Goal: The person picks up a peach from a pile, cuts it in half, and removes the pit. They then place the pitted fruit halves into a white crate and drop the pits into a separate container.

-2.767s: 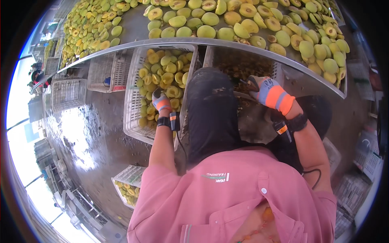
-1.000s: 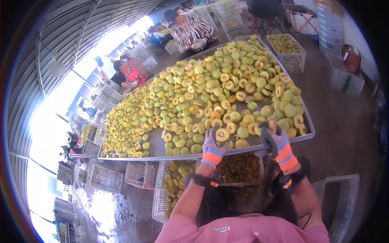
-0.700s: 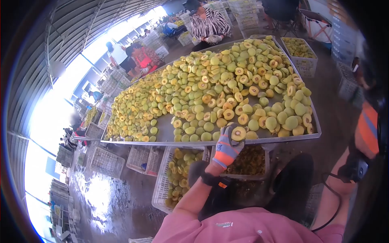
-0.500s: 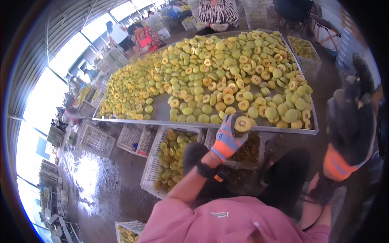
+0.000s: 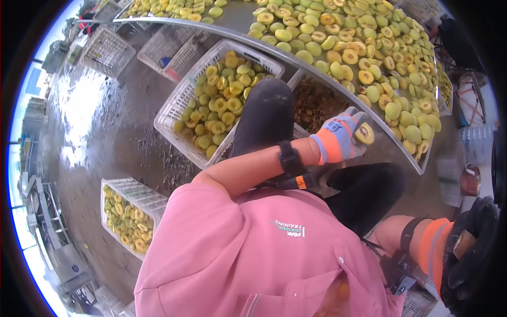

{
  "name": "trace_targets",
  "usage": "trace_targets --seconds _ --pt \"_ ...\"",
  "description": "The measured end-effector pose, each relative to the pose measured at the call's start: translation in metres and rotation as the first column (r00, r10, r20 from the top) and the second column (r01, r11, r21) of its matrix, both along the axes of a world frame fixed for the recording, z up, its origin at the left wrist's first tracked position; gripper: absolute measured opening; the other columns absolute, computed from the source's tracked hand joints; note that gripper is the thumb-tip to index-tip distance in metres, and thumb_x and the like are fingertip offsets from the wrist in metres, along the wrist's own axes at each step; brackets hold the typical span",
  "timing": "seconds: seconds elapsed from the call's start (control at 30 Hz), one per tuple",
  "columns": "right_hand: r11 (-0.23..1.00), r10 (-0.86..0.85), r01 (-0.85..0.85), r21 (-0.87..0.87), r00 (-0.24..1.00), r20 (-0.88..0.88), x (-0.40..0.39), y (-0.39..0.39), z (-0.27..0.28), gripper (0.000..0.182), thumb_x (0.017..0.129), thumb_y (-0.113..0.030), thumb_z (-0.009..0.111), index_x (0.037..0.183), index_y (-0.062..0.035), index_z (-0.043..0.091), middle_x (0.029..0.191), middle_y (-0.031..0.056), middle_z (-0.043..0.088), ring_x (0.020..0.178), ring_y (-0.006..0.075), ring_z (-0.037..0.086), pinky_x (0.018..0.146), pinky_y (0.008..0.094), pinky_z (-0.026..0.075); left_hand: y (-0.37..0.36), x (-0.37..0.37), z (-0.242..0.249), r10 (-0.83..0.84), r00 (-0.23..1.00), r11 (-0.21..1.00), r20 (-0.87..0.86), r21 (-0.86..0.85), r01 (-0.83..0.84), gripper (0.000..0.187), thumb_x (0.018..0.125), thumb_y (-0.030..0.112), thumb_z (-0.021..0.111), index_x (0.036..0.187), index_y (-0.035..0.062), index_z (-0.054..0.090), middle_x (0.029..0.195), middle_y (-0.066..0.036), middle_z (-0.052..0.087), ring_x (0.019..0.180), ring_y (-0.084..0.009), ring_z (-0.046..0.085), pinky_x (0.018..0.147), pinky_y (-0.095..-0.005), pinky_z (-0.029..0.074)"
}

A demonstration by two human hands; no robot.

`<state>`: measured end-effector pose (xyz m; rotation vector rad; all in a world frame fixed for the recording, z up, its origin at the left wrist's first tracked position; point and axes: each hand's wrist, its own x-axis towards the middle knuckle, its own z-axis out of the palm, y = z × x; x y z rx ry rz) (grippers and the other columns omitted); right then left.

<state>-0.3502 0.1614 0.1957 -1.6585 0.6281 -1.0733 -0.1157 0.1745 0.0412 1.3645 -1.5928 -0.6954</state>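
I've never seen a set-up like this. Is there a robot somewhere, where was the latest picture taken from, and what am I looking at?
There is no robot: these are a person's own hands in gloves. The camera sits on their head, so you look down past the pink shirt. The round, bent look probably comes from a wide lens.

The metal table bears yellow-green fruit, much of it halved. Below stands a white crate of more halves.

The left hand holds a cut fruit half. The right hand is at the picture's edge, with something brown against its dark glove; I can't tell what.
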Motion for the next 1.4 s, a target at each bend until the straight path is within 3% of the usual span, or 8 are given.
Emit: trace_targets --seconds 0.43,0.63,0.83,1.0,1.1,1.23,1.33,1.4 --pt "0.998 0.062 -0.063 -0.009 0.995 -0.083 0.047 -0.036 0.024 0.03 0.092 -0.015 0.05 0.121 -0.0055 0.053 0.081 0.003 0.054 0.053 0.0076 0.045 0.043 0.021 0.035 0.013 0.032 -0.008 0.028 0.992 0.999 -0.121 -0.016 -0.03 0.057 0.065 0.019 0.072 0.118 0.0111 0.052 0.107 -0.019 0.052 0.1 -0.0382 0.054 0.085 -0.0416 0.048" --pt "0.998 0.065 -0.067 -0.017 0.991 -0.116 0.053 -0.05 0.048 0.03 0.092 -0.015 0.05 0.121 -0.0062 0.053 0.082 0.0034 0.055 0.054 0.0081 0.046 0.044 0.0214 0.035 -0.001 0.065 0.012 0.157 0.974 0.938 -0.164 -0.284 -0.199 0.058 0.066 0.018 0.07 0.118 0.002 0.049 0.108 -0.021 0.053 0.102 -0.0383 0.052 0.087 -0.042 0.046" --pt "0.975 0.115 -0.072 0.209 0.972 -0.203 0.124 -0.056 -0.018 0.031 0.092 -0.014 0.049 0.122 -0.0069 0.053 0.083 0.0039 0.055 0.054 0.0085 0.046 0.045 0.0217 0.036 0.019 0.108 0.022 0.267 0.951 0.812 -0.158 -0.495 -0.31 0.069 0.063 0.015 0.076 0.124 0.0008 0.046 0.11 -0.021 0.053 0.101 -0.0376 0.052 0.089 -0.0425 0.044" --pt "0.927 0.094 0.035 0.375 0.943 -0.32 0.202 -0.021 -0.062 0.029 0.091 -0.014 0.053 0.119 -0.0073 0.057 0.075 0.0038 0.055 0.055 0.0082 0.049 0.045 0.0219 0.036 0.023 0.121 0.026 0.169 0.985 0.888 -0.038 -0.428 -0.168 0.066 0.065 0.006 0.071 0.126 0.0009 0.047 0.104 -0.016 0.058 0.101 -0.0366 0.053 0.089 -0.0412 0.045" --pt "0.936 0.042 0.093 0.339 0.929 -0.369 0.221 -0.022 -0.087 0.032 0.091 -0.023 0.055 0.114 -0.0012 0.058 0.063 0.0001 0.053 0.048 0.0062 0.045 0.04 0.0202 0.029 0.016 0.13 0.007 0.073 0.984 0.913 -0.163 -0.387 -0.131 0.062 0.068 0.004 0.069 0.126 0.0007 0.047 0.106 -0.016 0.058 0.1 -0.0349 0.054 0.088 -0.0405 0.046" --pt "0.929 0.048 0.05 0.367 0.966 -0.253 0.225 -0.047 -0.121 0.036 0.088 -0.017 0.06 0.121 -0.0016 0.057 0.091 0.0039 0.063 0.056 0.0053 0.049 0.044 0.0191 0.035 -0.005 0.133 -0.026 0.094 0.807 0.953 -0.583 -0.183 -0.243 0.065 0.071 0.0 0.067 0.131 -0.0002 0.041 0.121 -0.018 0.052 0.107 -0.0335 0.053 0.092 -0.038 0.045" --pt "0.875 0.082 -0.008 0.484 0.988 -0.132 0.218 -0.07 -0.156 0.036 0.089 -0.016 0.058 0.122 -0.0013 0.056 0.1 0.0071 0.065 0.064 0.0073 0.054 0.052 0.0204 0.042 -0.007 0.149 -0.011 0.123 0.936 0.863 -0.328 -0.431 -0.265 0.077 0.066 0.003 0.071 0.135 -0.0005 0.037 0.132 -0.021 0.043 0.118 -0.0369 0.046 0.101 -0.0407 0.038" --pt "0.961 0.112 -0.033 0.273 0.954 -0.278 0.209 -0.07 -0.158 0.035 0.091 -0.016 0.055 0.123 0.0002 0.054 0.105 0.0106 0.063 0.083 0.014 0.058 0.069 0.0267 0.046 -0.005 0.148 -0.001 0.169 0.984 0.847 -0.053 -0.503 -0.173 0.083 0.061 0.012 0.075 0.135 -0.0006 0.037 0.137 -0.021 0.039 0.124 -0.0412 0.038 0.106 -0.0457 0.031"
